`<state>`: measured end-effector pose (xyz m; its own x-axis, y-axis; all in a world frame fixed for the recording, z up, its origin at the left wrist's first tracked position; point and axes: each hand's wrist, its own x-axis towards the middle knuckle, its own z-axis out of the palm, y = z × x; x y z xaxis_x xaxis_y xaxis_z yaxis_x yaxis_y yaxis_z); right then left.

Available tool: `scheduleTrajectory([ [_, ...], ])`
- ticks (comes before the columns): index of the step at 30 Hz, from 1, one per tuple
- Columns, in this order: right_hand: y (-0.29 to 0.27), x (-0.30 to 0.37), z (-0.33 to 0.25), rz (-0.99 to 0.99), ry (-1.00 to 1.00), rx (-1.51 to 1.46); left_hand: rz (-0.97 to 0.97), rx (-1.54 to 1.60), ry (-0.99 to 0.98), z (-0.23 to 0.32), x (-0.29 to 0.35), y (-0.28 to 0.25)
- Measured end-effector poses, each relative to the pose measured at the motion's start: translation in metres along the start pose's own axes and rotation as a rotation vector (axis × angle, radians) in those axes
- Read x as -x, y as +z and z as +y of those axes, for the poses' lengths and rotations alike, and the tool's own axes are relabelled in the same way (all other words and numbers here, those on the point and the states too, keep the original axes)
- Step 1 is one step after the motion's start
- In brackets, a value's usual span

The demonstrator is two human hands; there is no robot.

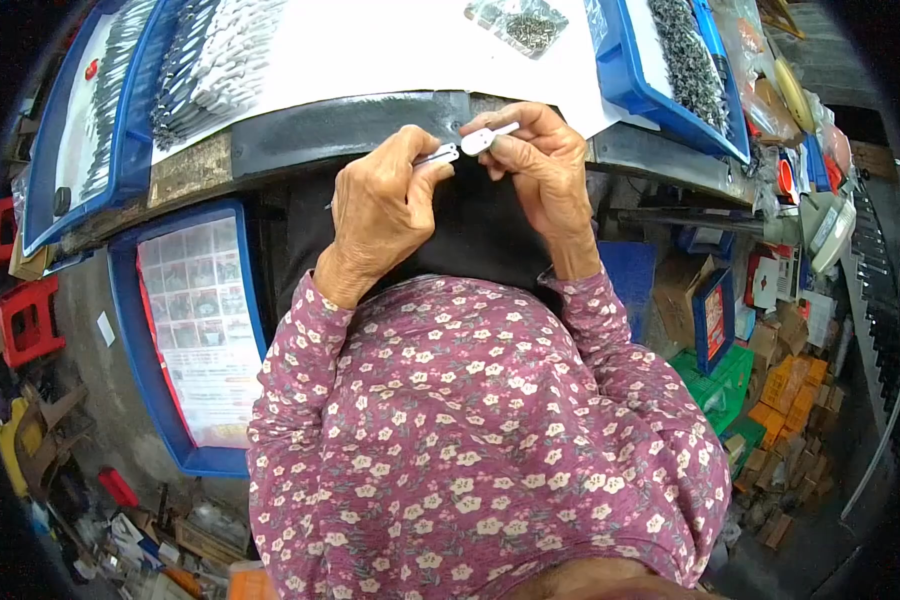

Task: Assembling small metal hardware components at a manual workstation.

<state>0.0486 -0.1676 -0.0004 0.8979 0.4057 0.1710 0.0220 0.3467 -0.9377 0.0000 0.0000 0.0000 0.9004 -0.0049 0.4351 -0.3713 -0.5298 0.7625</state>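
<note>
Over the front edge of the workbench (330, 135), my two hands hold small parts almost end to end. My left hand (380, 205) is closed in a pinch on a slim grey metal piece (438, 156) with a forked tip. Pinched in my right hand (552, 165) is a white piece (477, 141) with a wide rounded end and a narrow stem. The two parts lie close together; whether they touch I cannot tell. On the bench beyond my left hand is a heap of white and dark slender pieces (232, 60).
A clear bag of tiny metal parts (532, 35) lies at the back. Blue trays stand at left (128, 160) and right (660, 108), holding metal pieces and small dark parts. Below the bench are another blue tray (175, 420), a red stool (28, 322) and cardboard boxes (678, 305).
</note>
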Motion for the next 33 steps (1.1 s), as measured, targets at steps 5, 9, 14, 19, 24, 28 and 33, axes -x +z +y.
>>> scheduleTrajectory([
  [5, -0.001, 0.003, 0.002, 0.008, 0.012, -0.01, 0.001, 0.045, -0.029, 0.001, 0.002, 0.003],
  [9, 0.002, 0.003, 0.003, 0.019, 0.017, 0.001, -0.004, 0.062, -0.043, 0.001, 0.002, 0.005],
  [14, 0.011, 0.008, 0.008, 0.058, 0.033, -0.022, -0.014, 0.095, -0.059, 0.002, 0.004, 0.005],
  [19, 0.015, 0.016, 0.011, 0.052, 0.051, -0.011, -0.049, 0.1, -0.059, 0.0, 0.011, 0.001],
  [24, 0.017, 0.033, 0.006, 0.011, 0.179, 0.104, -0.165, -0.037, 0.019, 0.002, 0.023, -0.009],
  [28, 0.022, 0.047, -0.001, -0.048, 0.276, 0.395, -0.258, -0.062, 0.038, 0.002, 0.037, -0.016],
  [33, 0.014, 0.06, 0.001, -0.373, -0.057, 0.809, -0.326, -0.07, 0.081, 0.005, 0.057, -0.018],
])
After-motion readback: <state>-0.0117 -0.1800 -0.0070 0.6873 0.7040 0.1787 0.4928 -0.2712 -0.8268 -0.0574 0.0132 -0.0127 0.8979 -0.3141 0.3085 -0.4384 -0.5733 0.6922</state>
